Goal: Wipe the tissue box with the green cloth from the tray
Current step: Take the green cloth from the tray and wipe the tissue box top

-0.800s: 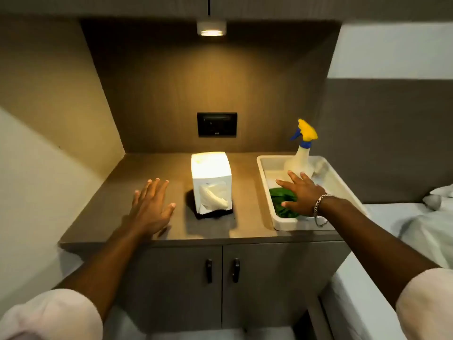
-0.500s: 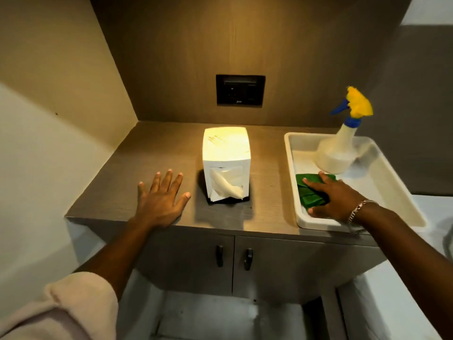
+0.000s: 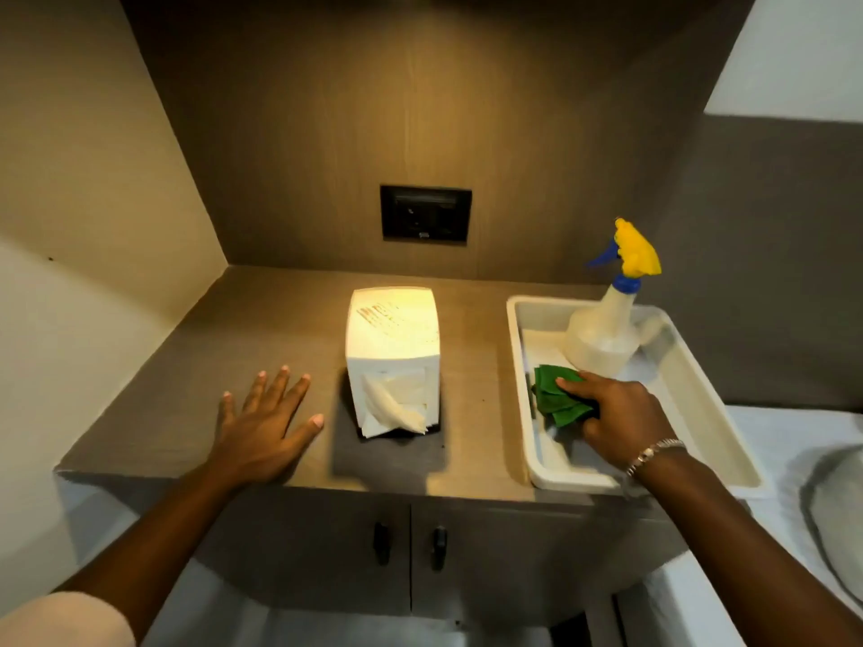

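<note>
A: Starting at the lower left of the frame, what is the left hand [image 3: 261, 436] doing?

B: It is lying flat on the counter [image 3: 154, 413], fingers spread, holding nothing. It is resting just to the left of the tissue box [image 3: 392, 352], not touching it.

A: And the box itself?

B: It is standing upright in the middle of the frame, with a tissue [image 3: 392, 408] hanging out of the front opening. I am judging it as light cardboard that will slide or tip under a push, so that free hand should probably be steadying it by the side or top while the wiping is going on. The loose tissue is looking fragile and easy to snag.

A: Moving right?

B: The tray [image 3: 700, 394] is sitting at the centre right, and the spray bottle [image 3: 604, 329] is standing at its far end. The green cloth [image 3: 555, 399] is lying folded in the tray, just in front of the bottle.

A: Is the right hand [image 3: 621, 413] holding it?

B: It is pressing down on the cloth with the fingers curling around its right edge, gathering it into a grip. The cloth is not looking lifted yet. It is looking soft and limp, so bunching the whole folded stack in the palm seems wiser than pinching one corner.
</note>
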The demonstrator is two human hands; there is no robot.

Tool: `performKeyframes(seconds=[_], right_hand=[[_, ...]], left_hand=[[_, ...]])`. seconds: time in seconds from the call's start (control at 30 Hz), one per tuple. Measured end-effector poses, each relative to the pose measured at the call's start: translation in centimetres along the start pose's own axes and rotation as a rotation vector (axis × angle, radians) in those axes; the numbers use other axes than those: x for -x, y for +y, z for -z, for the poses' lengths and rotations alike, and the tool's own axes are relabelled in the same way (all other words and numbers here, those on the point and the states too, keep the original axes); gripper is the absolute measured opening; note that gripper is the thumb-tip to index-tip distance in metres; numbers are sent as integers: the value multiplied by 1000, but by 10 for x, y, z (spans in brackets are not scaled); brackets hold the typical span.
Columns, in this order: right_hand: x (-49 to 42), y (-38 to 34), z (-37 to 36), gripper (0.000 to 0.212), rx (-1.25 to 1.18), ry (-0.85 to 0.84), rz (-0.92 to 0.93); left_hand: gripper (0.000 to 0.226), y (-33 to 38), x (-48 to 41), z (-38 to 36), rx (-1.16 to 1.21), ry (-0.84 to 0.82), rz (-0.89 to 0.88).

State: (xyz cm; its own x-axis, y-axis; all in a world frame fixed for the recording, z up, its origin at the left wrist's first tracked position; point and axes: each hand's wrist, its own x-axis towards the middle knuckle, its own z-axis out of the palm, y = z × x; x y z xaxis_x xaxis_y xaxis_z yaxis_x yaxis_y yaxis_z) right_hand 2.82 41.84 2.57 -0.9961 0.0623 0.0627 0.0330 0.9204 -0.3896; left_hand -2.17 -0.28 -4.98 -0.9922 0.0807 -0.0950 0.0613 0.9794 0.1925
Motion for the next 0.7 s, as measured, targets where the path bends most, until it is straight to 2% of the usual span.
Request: performKeyframes(seconds=[0.1, 0.2, 0.3, 0.4, 0.53, 0.63, 0.7], right_hand=[[2, -15, 25, 56, -140, 183, 81], [-3, -52, 50, 60, -369, 219, 158], [-14, -92, 64, 65, -490, 146, 225], [-25, -123, 70, 67, -533, 48, 297], [-49, -162, 56, 61, -418, -13, 322], [-59, -177, 41, 64, -280, -67, 303], [-61, -183, 35, 66, -153, -165, 318]], left_hand=[[87, 9, -2, 37, 382, -35, -46], [102, 29, -8, 81, 629, -47, -166], [123, 52, -27, 115, 608, -145, -286], [134, 70, -43, 128, 528, -265, -397], [138, 65, -64, 122, 504, -344, -496], [142, 63, -70, 117, 521, -342, -501], [147, 62, -73, 114, 566, -360, -468]])
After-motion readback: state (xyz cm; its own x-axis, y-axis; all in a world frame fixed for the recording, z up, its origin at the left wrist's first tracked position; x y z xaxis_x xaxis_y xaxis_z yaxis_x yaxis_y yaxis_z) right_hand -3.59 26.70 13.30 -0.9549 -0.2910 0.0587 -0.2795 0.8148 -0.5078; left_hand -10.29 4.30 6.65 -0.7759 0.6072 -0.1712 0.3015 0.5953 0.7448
